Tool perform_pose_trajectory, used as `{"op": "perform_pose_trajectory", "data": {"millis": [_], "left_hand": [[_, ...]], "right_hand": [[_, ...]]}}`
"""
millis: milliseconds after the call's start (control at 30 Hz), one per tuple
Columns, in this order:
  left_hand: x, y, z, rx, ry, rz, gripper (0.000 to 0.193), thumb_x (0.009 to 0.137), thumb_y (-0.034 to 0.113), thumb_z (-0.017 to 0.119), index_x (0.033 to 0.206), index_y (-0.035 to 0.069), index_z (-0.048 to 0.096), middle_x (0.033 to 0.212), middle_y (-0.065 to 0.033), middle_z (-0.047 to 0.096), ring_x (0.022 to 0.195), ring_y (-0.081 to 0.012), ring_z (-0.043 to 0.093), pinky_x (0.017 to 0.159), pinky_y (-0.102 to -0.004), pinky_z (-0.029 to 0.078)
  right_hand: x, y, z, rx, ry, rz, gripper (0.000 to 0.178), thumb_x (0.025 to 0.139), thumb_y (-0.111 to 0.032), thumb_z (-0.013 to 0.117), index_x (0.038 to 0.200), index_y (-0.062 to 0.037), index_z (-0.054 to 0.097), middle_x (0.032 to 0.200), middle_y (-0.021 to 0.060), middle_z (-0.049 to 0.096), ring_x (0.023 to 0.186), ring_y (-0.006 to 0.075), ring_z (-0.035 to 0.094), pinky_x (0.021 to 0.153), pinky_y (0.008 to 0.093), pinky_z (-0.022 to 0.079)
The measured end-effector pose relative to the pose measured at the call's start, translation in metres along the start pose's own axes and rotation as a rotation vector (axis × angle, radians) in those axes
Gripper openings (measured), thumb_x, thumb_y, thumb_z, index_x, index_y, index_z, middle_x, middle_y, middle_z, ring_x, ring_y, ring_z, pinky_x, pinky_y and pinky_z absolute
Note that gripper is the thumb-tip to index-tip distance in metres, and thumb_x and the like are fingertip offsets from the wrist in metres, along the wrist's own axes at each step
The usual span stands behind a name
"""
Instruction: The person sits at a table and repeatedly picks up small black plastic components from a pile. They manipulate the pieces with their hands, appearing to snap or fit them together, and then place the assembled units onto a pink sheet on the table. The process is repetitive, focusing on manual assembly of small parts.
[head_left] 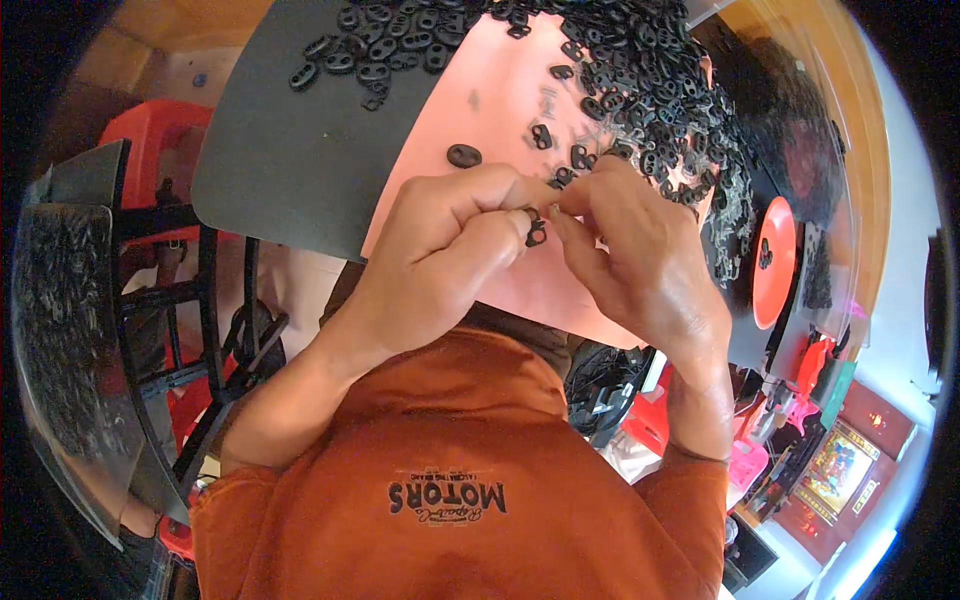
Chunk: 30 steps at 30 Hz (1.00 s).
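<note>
My left hand [435,250] pinches a small black two-hole cord lock [537,236] between thumb and fingers, over the near part of a pink sheet [500,85]. Close beside it, the thumb and fingers of my right hand [645,245] are closed together, their tips almost touching the left fingertips. Whatever the right fingers hold is too small to make out. A single oval black cord lock piece [464,155] lies on the sheet just beyond my left hand. Several more loose pieces [541,136] lie beyond both hands.
A big heap of black cord lock parts [650,75] covers the sheet's far right. More oval pieces [375,45] sit on the dark board [300,150] at the far left. Small clear-looking bits [733,225] and a red plate [775,300] are at the right. A black metal frame [205,290] stands left.
</note>
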<state>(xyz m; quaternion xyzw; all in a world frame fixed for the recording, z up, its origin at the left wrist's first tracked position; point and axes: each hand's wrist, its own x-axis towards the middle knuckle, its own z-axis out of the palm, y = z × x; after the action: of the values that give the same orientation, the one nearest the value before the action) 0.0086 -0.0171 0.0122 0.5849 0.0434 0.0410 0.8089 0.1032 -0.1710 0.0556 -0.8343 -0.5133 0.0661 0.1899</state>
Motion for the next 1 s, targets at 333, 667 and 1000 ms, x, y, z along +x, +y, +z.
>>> {"op": "perform_pose_trajectory", "data": {"millis": [333,667,1000], "left_hand": [[0.001,-0.002,-0.008,-0.035,-0.040,-0.069,0.015,0.084,0.007,0.046,0.074,0.001,0.055,0.060,0.0032,0.045,0.054,-0.0033,0.039,0.048,-0.0210,0.032],[0.003,-0.002,-0.005,-0.066,-0.057,-0.042,0.016,0.088,0.009,0.047,0.075,0.002,0.054,0.061,0.0035,0.044,0.052,-0.0029,0.038,0.048,-0.0204,0.031],[0.000,-0.004,-0.007,0.150,-0.126,-0.014,0.015,0.089,0.012,0.049,0.086,0.000,0.056,0.076,0.0010,0.047,0.068,-0.0060,0.042,0.061,-0.0210,0.035]], "right_hand": [[-0.002,0.011,0.008,0.010,0.146,-0.153,0.022,0.073,-0.008,0.063,0.094,-0.0040,0.058,0.079,0.0095,0.054,0.066,0.0286,0.059,0.049,0.0378,0.048],[-0.009,0.008,0.013,0.223,0.343,-0.112,0.013,0.075,-0.002,0.063,0.087,-0.0009,0.061,0.070,0.0089,0.054,0.063,0.0233,0.056,0.053,0.0296,0.045],[-0.008,-0.004,-0.004,0.779,0.135,0.389,0.013,0.087,-0.011,0.062,0.088,0.0019,0.059,0.071,0.0039,0.058,0.066,0.0075,0.049,0.058,0.0229,0.042]]}}
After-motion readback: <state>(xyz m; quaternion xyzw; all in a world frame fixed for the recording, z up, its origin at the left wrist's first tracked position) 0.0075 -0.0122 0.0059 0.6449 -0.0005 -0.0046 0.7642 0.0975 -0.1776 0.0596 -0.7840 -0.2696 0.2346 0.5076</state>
